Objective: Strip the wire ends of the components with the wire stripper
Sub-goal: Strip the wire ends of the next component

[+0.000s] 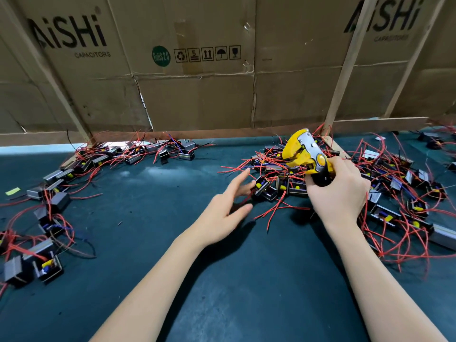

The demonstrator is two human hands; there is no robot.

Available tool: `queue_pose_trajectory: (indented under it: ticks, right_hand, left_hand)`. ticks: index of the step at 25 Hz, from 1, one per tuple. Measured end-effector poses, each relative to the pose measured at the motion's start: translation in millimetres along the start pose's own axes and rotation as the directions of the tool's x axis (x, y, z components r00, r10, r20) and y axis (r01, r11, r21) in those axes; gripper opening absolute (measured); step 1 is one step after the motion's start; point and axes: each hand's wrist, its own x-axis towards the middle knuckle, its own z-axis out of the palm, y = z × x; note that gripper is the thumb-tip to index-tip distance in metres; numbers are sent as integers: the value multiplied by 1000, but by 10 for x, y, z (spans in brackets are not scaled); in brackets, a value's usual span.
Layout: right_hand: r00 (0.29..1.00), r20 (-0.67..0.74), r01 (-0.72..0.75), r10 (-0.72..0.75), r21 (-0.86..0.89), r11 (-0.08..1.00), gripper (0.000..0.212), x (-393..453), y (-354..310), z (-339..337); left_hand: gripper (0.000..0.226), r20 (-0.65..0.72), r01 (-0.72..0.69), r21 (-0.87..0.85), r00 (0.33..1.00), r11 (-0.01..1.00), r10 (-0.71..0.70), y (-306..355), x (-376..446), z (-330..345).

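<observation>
Item in reach: the small black component [265,188] at the near-left fringe of the pile [345,183] toward the worktop's [222,280] far right, just beyond your left hand [225,213], whose fingers are spread, gripping nothing; red leads [234,169] trail left. Your right hand [338,193] grasps the yellow wire stripper [303,154], head pointing far-left above the pile. No containers seen; a second batch [49,193] lies loose along the left edge.

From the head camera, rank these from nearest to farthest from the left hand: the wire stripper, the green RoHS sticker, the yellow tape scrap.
1. wire stripper, just right, gripped by the right hand.
2. green RoHS sticker, up on the cardboard wall.
3. yellow tape scrap, far left on the mat.

Measured from the left hand.
</observation>
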Motion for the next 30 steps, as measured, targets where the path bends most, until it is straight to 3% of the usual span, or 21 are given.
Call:
queue_pose_trajectory:
  ticks: [2, 4, 6, 8, 10, 12, 14, 17, 21, 24, 26, 30]
  right_hand:
    - [1000, 9, 16, -17, 19, 1000, 26, -9, -11, -8]
    - [998, 27, 59, -60, 12, 998, 28, -22, -24, -19]
    - [994, 59, 89, -89, -1, 996, 32, -42, -45, -16]
    - [990, 82, 120, -118, -13, 993, 35, -66, -75, -3]
    - [983, 104, 156, -152, -32, 987, 36, -90, -104, 9]
    - [977, 129, 179, -171, -48, 983, 37, -100, -116, 14]
    - [971, 146, 196, -187, -48, 979, 37, -101, -117, 11]
    - [967, 163, 205, -194, -53, 977, 37, -100, -100, 5]
    - [965, 178, 209, -194, -67, 976, 36, -96, -97, 21]
    - [963, 179, 218, -202, -72, 973, 36, -106, -99, 30]
    - [961, 193, 217, -198, -80, 973, 35, -115, -95, 37]
    - [964, 193, 202, -185, -72, 977, 36, -125, -104, 40]
  left_hand:
    - [78, -48, -15, 85, 999, 996, 20, -23, 12, 31]
    - [71, -317, -31, 47, 947, 998, 45, -71, 67, -47]
    - [51, -599, -24, -8, 801, 1000, 15, -166, 139, -228]
    - [42, -731, 74, -8, 681, 997, -56, -332, 252, -440]
    - [43, -713, 230, 25, 686, 973, -144, -537, 411, -624]
    - [49, -593, 356, 162, 781, 920, -198, -745, 575, -754]
    - [55, -483, 399, 294, 846, 868, -226, -914, 715, -864]
    - [55, -415, 471, 403, 858, 785, -302, -1061, 898, -974]
    - [37, -259, 424, 776, 889, 467, -377, -1095, 1044, -979]
    - [26, -264, 342, 892, 925, 296, -273, -1061, 1069, -986]
    - [25, -297, 353, 892, 929, 282, -221, -1017, 1041, -980]
    - [24, -364, 448, 786, 892, 427, -267, -813, 849, -941]
